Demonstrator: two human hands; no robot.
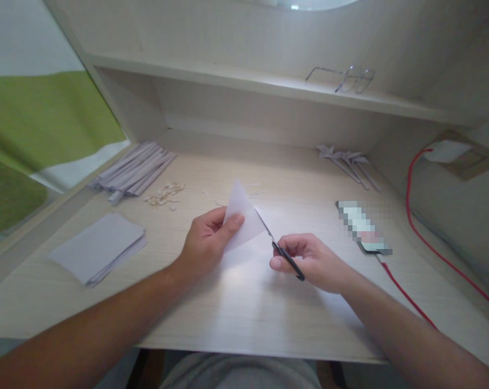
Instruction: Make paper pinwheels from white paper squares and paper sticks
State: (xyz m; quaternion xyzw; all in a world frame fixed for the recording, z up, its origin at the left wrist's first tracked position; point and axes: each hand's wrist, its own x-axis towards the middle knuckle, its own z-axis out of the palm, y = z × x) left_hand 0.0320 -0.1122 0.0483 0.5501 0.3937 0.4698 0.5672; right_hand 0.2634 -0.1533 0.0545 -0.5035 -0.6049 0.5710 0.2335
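Observation:
My left hand [212, 235] pinches a white sheet of paper [246, 219] between thumb and fingers, held up above the desk with one pointed corner upward. In my right hand [305, 259] is a pair of scissors [287, 258] with black handles. The blades lie along the right edge of the paper; whether they are cutting into it I cannot tell. Thin white strips [254, 192] lie on the desk just behind the paper.
A stack of paper [102, 246], rolled paper sticks [136, 167] and a small heap of short pieces [165, 195] lie left. Folded paper pinwheels [345, 159] are at back right. A phone [361, 227] with a red cable [408, 300] lies right. Glasses [352, 79] rest on the shelf.

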